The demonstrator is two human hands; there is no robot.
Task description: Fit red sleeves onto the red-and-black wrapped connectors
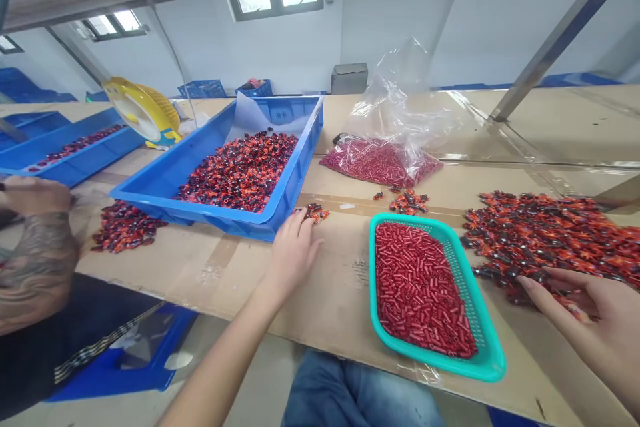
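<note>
My left hand (pixel 295 250) reaches over the cardboard-covered table beside the front corner of a blue tray (pixel 240 217); its fingertips meet a few red-black pieces (pixel 316 213), fingers slightly apart. On the right, my right hand (pixel 580 300) is at the near edge of a large pile of red-black pieces (pixel 550 233), thumb and fingers around some of them. Between my hands stands a green basket (pixel 487 363) of short red tubes (pixel 420 287). A small cluster of pieces (pixel 409 201) lies behind the basket. The blue tray holds many similar red-black pieces (pixel 245 173).
A clear plastic bag (pixel 385 160) of red tubes lies behind the basket. A yellow fan (pixel 143 110) and another blue tray (pixel 85 163) stand at the left. Another person's tattooed forearm (pixel 37 267) is near a small pile (pixel 125 225). A metal post (pixel 560 40) rises at the right.
</note>
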